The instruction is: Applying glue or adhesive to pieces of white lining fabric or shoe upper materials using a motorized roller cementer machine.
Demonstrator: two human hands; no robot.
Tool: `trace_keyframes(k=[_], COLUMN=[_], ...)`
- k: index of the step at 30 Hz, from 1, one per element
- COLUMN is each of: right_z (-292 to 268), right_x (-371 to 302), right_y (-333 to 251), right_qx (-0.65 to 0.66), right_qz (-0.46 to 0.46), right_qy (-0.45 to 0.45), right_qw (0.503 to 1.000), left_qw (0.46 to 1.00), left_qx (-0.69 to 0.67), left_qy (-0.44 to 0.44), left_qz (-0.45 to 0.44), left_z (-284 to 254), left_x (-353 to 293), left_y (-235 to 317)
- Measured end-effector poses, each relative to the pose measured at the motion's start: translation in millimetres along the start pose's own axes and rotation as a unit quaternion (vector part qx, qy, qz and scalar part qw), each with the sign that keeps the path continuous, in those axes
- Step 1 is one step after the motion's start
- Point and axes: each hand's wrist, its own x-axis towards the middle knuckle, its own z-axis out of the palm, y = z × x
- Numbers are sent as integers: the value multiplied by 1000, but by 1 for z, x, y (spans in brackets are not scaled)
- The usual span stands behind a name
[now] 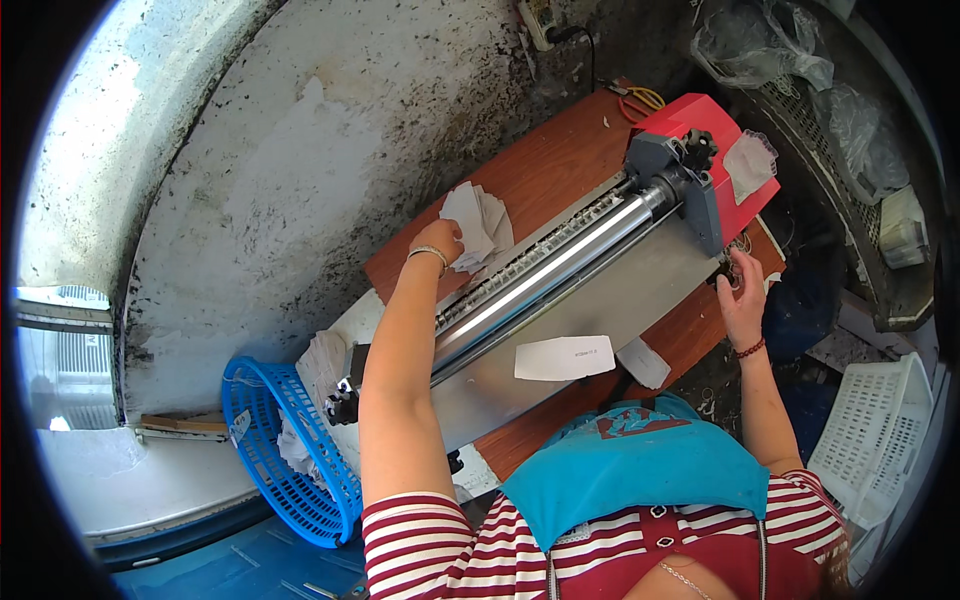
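A roller machine with a long shiny metal roller (560, 275), a red and grey end housing (690, 150) and a flat metal plate (600, 310) lies slantwise before me. Beyond the roller, my left hand (440, 240) has its fingers closed on the near edge of a loose pile of white cut pieces (485, 225); paper or cloth, I cannot tell. My right hand (742, 300) is beside the plate's right end, below the housing, with thumb and fingers apart and nothing visible in them. A white piece with small print (565, 358) rests on the plate's near side.
Another pale piece (643, 363) lies at the near edge of the brown wooden table (560, 160). A tilted blue basket (290, 450) holding white pieces stands at left. A white basket (870, 440) is at right. A stained wall (300, 130) rises behind the table.
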Motion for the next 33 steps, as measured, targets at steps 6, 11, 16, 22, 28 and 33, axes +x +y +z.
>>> trace_keyframes(k=[6, 11, 16, 22, 28, 33], right_z=[3, 4, 16, 13, 19, 24], right_x=[21, 43, 39, 36, 32, 30], right_y=[-6, -9, 7, -15, -2, 7], right_qx=[-70, -122, -189, -208, -215, -208], right_qz=[135, 109, 145, 169, 161, 158], right_qy=[-178, -253, -246, -237, -223, -214], right_qw=[972, 954, 940, 934, 937, 941], left_qw=[997, 987, 971, 970, 965, 965], left_qx=[-57, -104, -153, -158, -175, -171], left_qy=[30, 98, 143, 165, 180, 184], left_qz=[35, 72, 112, 86, 76, 69], left_z=[-5, -14, -20, -22, -25, -26], left_x=[-16, -38, -63, -93, -110, -116], left_y=[1, 22, 24, 20, 22, 21])
